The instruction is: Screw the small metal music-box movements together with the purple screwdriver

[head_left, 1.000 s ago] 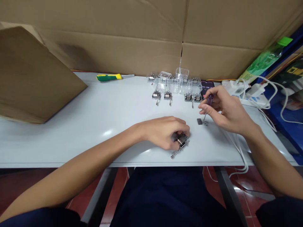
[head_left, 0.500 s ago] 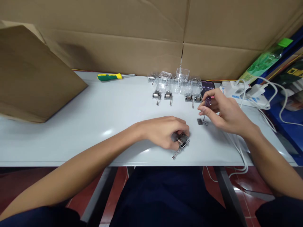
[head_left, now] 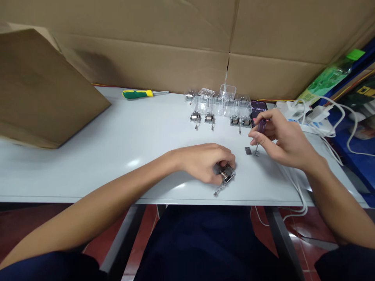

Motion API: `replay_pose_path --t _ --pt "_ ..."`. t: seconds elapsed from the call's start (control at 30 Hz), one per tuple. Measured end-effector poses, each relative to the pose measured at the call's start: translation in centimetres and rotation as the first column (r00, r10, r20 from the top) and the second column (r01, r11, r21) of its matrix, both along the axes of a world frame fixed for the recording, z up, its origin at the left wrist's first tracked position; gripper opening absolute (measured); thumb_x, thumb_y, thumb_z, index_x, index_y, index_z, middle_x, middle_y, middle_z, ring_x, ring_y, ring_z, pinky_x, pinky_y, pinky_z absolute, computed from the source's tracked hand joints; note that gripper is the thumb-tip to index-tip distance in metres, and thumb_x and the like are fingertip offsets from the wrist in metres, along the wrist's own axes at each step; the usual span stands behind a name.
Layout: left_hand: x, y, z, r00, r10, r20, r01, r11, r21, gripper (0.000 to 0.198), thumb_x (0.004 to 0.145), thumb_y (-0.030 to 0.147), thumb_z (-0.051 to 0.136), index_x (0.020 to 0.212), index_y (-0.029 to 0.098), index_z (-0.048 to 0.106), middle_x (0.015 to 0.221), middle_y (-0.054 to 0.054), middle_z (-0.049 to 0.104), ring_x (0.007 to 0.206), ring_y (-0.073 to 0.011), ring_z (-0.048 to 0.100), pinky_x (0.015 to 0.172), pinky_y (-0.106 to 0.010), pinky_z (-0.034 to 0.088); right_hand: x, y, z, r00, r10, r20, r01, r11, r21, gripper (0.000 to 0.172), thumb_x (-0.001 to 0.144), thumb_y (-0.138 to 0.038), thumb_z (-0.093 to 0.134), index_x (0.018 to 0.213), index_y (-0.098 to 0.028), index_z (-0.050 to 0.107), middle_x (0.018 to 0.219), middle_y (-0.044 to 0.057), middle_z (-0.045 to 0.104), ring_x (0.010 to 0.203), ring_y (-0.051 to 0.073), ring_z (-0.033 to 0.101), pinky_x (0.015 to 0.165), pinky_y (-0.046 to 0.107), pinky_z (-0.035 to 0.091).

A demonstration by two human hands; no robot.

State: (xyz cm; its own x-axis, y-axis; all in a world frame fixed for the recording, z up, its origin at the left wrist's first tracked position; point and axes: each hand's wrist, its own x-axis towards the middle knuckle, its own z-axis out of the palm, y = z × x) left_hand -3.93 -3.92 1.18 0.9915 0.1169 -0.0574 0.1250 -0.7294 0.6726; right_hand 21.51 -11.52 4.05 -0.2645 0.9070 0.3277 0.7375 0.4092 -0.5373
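Note:
My left hand (head_left: 203, 164) grips a small metal music box movement (head_left: 226, 174) on the white table, with its crank handle pointing down-left. My right hand (head_left: 283, 136) pinches a small purple-handled screwdriver (head_left: 261, 125) upright, and its shaft reaches down to a small metal part (head_left: 257, 153) on the tabletop. Just left of that tip lies a small dark metal plate (head_left: 248, 150), not touching my fingers. Several similar movements (head_left: 209, 118) stand in a row ahead of my hands, beside clear plastic cases (head_left: 230, 105).
A phone (head_left: 259, 108) showing a timer lies behind my right hand. A green-and-yellow screwdriver (head_left: 137, 93) rests at the table's back edge. A white power strip (head_left: 304, 121) and cables lie to the right. Cardboard (head_left: 43, 89) leans in at the left.
The right hand has shifted slightly, bringing the screwdriver more upright with its tip on the small metal part. The left hand stays on the movement. The view has drifted a little.

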Motion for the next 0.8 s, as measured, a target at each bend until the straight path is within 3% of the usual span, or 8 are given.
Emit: replay_pose_path --t 0.2,0.43,0.8 --pt "0.0 0.2 -0.1 0.999 0.028 -0.017 -0.028 0.998 -0.051 0.041 0.074 0.021 0.071 0.115 0.018 0.072 0.094 -0.002 0.065 0.086 -0.0175 0.063 0.082 -0.031 0.048 -0.3 -0.4 -0.2 0.983 0.043 -0.178 -0.051 0.998 -0.039 0.032 0.095 -0.032 0.072 0.119 -0.028 0.050 0.088 0.000 0.076 0.072 0.022 0.079 0.052 0.030 0.056" --pt "0.0 0.5 -0.4 0.998 0.055 -0.039 -0.060 0.989 -0.133 0.044 0.072 0.023 0.076 0.115 0.019 0.072 0.095 -0.002 0.067 0.085 -0.0166 0.064 0.078 -0.029 0.048 -1.4 -1.0 -0.9 0.872 0.101 -0.478 -0.133 0.991 -0.033 0.033 0.093 -0.027 0.076 0.115 -0.028 0.052 0.093 0.001 0.076 0.073 0.022 0.079 0.063 0.035 0.066" --pt "0.1 0.5 -0.8 0.997 0.064 -0.047 -0.072 0.979 -0.192 0.040 0.071 0.026 0.076 0.111 0.019 0.072 0.090 -0.001 0.063 0.080 -0.0151 0.061 0.072 -0.028 0.045 -3.0 -1.8 -1.8 0.777 0.170 -0.607 -0.223 0.975 -0.011 0.037 0.093 -0.019 0.075 0.118 -0.029 0.049 0.095 0.001 0.078 0.078 0.021 0.080 0.068 0.036 0.068"
